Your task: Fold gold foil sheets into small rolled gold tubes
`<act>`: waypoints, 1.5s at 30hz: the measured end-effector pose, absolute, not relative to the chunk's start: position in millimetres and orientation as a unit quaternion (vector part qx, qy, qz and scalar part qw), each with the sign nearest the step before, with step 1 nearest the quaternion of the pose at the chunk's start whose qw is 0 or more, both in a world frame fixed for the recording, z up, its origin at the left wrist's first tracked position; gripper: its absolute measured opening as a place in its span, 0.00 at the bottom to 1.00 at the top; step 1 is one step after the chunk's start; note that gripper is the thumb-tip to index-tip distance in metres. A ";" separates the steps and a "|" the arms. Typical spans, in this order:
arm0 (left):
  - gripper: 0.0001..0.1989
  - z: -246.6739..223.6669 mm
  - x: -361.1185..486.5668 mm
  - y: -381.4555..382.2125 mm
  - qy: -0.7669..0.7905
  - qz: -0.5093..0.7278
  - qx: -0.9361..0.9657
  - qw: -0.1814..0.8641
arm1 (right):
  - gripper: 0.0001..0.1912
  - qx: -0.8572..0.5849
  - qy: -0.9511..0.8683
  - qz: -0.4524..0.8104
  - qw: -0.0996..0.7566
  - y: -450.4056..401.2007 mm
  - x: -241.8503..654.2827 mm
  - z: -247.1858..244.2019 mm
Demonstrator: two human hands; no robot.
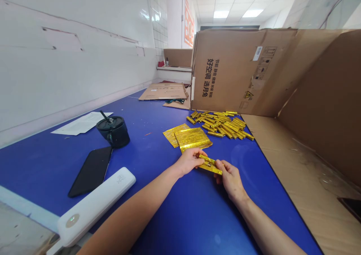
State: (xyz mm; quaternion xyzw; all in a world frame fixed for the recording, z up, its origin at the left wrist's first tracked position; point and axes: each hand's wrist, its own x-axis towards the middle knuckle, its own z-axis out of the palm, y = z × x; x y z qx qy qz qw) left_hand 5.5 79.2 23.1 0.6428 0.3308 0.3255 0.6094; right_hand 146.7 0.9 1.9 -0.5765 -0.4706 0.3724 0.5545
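Both hands hold one partly rolled or folded piece of shiny gold foil sheet just above the blue table. My left hand pinches its left end between thumb and fingers. At the right end, my right hand grips it with the thumb on top and fingers below. Just beyond my left hand lie flat gold foil sheets, overlapping each other. Farther back and to the right is a loose pile of narrow gold foil strips or rolls.
On the left are a dark lidded mug, a black phone, white paper and a long white device. Large cardboard stands at the back right. Flattened cardboard lies at the far end of the blue table.
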 end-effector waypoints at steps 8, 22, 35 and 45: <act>0.07 17.2 4.0 87.4 0.377 0.363 0.629 0.575 | 0.15 -0.548 -0.420 0.339 0.639 1.8 146.5 4.7; 0.14 13.7 5.3 85.2 0.365 0.270 0.626 0.634 | 0.13 -0.553 -0.400 0.359 0.637 4.7 149.9 3.0; 0.18 22.7 5.7 75.6 0.315 0.217 0.626 0.679 | 0.13 -0.560 -0.328 0.337 0.682 8.4 155.2 -2.4; 0.18 18.9 10.2 73.8 0.314 0.246 0.639 0.657 | 0.13 -0.581 -0.310 0.336 0.674 7.3 153.9 1.8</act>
